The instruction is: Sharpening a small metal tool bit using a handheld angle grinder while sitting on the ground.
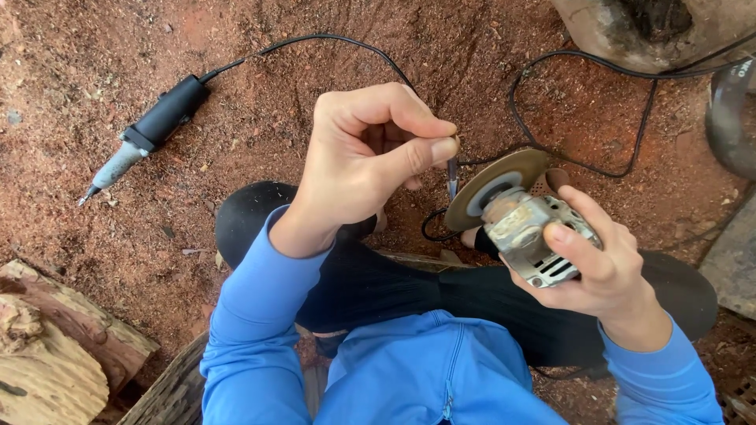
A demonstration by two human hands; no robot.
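Below and all around both my hands lay the ground (260, 126), red earth thick with sawdust, loose and crumbly. Off beyond my left elbow sat the split logs (47, 346), pale, rough-barked and fibrous at the cut. Far out past my left hand (358, 157) lay the rotary tool (153, 130), black barrel tapering to a grey nose, its black cord (331, 39) snaking back behind my knuckles.

In my right hand (606, 267) I gripped the angle grinder (531, 232), fingers wrapped tight round its worn, scuffed metal head, vents showing under my thumb. The disc (496, 185) faced my left hand: flat, round, dull brass-coloured, and seated on the spindle as far as I could judge, so the fitting looked well along but not finished.

My left thumb and forefinger were pinched together on a small key (452, 177), thin, dark, metallic, hanging just beside the disc's rim and not touching it. Whether the disc was tightened down, I couldn't tell; the key wasn't engaged yet.
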